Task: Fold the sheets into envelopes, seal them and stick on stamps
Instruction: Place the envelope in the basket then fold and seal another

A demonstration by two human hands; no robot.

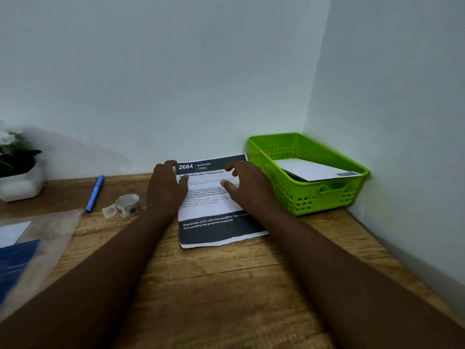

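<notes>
Head camera shows a printed sheet (214, 205) lying flat on the wooden table (226, 285), in the middle of the frame. Left hand (167, 187) and right hand (247, 183) reach over its top part with fingers spread, loosely bent, pinching nothing. Just right sits a green basket (327, 197).

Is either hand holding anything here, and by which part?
Both hands, left hand and right hand, are at the printed sheet's far end; an actual grip cannot be told.

I see my left hand (167, 187) and right hand (245, 183) reaching over a printed white paper sheet with dark bands (214, 205) lying flat on the wooden desk (226, 285), fingers loosely curled above its upper half. Just right of the sheet stands a lime-green perforated plastic basket (327, 195) holding a white envelope (314, 170). To the left lie a roll of patterned tape (128, 205) and a blue pen (95, 193).
</notes>
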